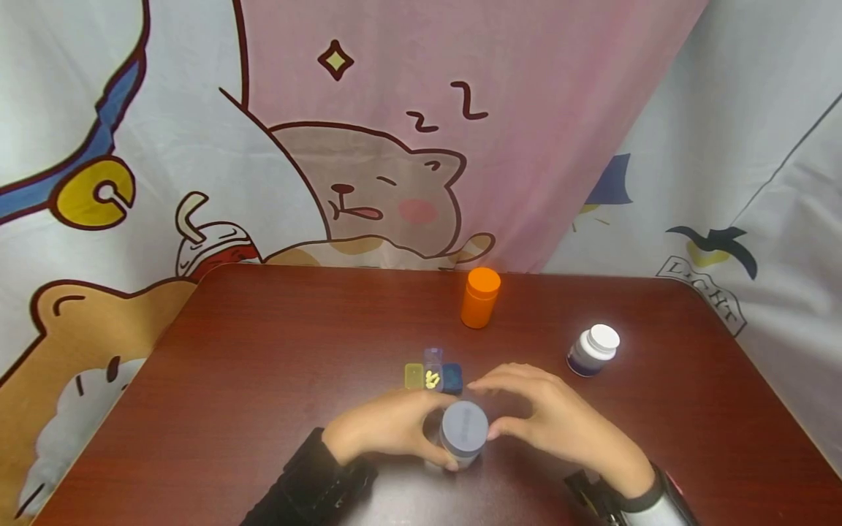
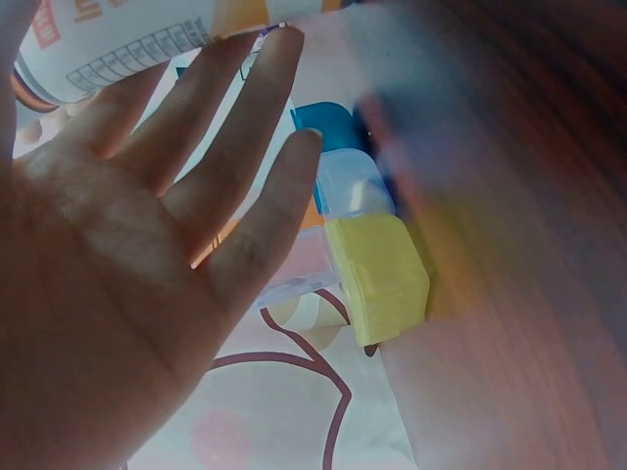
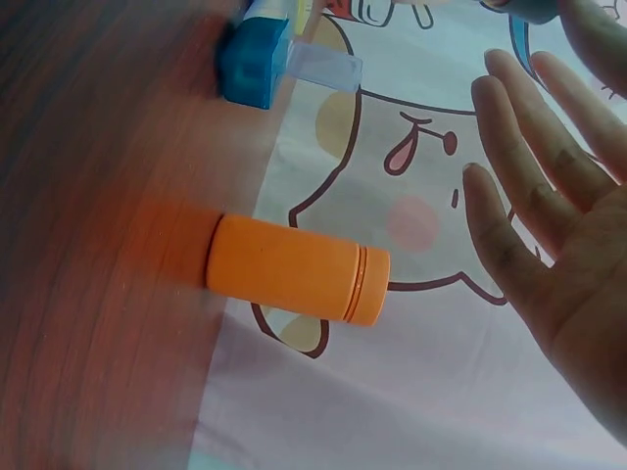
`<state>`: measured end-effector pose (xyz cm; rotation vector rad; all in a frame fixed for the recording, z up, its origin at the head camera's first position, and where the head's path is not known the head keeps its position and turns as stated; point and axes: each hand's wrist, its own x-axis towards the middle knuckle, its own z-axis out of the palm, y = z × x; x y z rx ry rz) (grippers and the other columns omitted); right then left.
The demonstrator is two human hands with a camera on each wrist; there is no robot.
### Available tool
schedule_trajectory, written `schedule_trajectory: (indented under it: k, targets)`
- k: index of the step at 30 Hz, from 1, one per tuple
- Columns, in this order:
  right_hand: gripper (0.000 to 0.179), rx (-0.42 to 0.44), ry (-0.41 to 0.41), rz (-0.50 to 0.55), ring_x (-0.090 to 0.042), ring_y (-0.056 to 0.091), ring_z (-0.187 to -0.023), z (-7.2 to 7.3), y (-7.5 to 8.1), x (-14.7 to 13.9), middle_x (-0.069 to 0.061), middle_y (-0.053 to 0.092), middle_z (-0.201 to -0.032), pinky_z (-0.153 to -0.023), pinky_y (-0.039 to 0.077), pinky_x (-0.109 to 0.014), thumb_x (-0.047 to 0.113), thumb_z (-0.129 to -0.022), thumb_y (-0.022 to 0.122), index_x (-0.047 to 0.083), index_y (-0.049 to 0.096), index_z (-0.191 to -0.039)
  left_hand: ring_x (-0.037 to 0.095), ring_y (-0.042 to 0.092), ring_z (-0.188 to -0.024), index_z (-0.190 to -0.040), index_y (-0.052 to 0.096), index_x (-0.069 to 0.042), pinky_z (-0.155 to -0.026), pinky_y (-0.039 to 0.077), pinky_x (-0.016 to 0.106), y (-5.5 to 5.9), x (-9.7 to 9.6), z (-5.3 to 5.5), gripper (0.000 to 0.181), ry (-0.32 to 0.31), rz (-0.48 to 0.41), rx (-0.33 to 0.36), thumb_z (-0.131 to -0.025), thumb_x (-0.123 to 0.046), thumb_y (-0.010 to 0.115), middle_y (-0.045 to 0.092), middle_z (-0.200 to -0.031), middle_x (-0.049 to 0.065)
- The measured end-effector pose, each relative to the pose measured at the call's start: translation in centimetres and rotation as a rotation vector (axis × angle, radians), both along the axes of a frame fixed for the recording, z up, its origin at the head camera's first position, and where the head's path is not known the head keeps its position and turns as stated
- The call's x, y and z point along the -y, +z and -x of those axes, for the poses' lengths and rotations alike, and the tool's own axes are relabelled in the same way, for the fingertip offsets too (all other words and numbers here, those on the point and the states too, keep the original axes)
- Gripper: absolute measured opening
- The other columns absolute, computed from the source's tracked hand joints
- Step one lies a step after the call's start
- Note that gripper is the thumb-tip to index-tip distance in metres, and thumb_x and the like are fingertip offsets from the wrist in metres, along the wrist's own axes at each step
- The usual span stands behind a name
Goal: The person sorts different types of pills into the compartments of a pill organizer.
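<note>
My left hand (image 1: 388,427) grips a bottle with a grey lid (image 1: 465,426), thumb on the near side and fingers behind. Its white printed label (image 2: 137,44) shows at the top of the left wrist view. Over to its right, my right hand (image 1: 552,413) is spread with fingers gently curved, its thumb tip right at the lid's edge. Just beyond both hands sits a small pill box with a yellow compartment (image 1: 414,376) and a blue compartment (image 1: 452,378). Several pale yellow pills (image 1: 431,379) lie in its clear middle compartment, whose lid stands raised.
An orange bottle (image 1: 480,298) stands upright near the back of the dark red-brown table (image 1: 296,329). Further right is a white bottle (image 1: 593,351) with a white cap. A cartoon-printed cloth (image 1: 559,88) hangs behind the table.
</note>
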<state>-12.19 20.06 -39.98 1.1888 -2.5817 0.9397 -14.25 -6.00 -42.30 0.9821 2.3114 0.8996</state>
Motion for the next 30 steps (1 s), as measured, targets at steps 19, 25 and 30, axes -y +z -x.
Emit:
schedule_trajectory:
  k: [19, 25, 30]
  targets:
    - [0.055, -0.048, 0.041, -0.088, -0.01, 0.064, -0.11, -1.8, 0.0, 2.3, 0.012, 0.069, -0.125, -0.094, 0.056, -0.036, 0.035, -0.08, 0.09, 0.025, 0.071, -0.131, -0.005, 0.061, -0.109, -0.14, 0.065, -0.024, -0.1, 0.049, 0.022, 0.1, 0.2, 0.0, 0.065, -0.029, -0.018, 0.005, -0.082, -0.038, 0.09, 0.071, -0.125, -0.016]
    - [0.059, -0.202, -0.045, -0.181, -0.007, 0.061, -0.099, -2.3, -0.1, 3.1, 0.014, 0.067, -0.115, -0.088, 0.055, -0.031, 0.044, -0.08, 0.089, 0.024, 0.07, -0.132, -0.005, 0.061, -0.108, -0.141, 0.064, -0.026, -0.1, 0.05, 0.022, 0.0, 0.2, 0.0, 0.064, -0.041, -0.021, -0.029, -0.084, -0.039, 0.088, 0.071, -0.124, -0.017]
    - [0.063, -0.314, -0.089, -0.212, -0.006, 0.055, -0.087, -2.6, -0.1, 3.6, 0.013, 0.06, -0.101, -0.078, 0.051, -0.025, 0.05, -0.077, 0.09, 0.02, 0.071, -0.129, -0.005, 0.061, -0.103, -0.137, 0.064, -0.027, -0.095, 0.051, 0.021, -0.1, 0.1, -0.1, 0.062, -0.032, -0.012, -0.067, -0.082, -0.042, 0.088, 0.071, -0.116, -0.017]
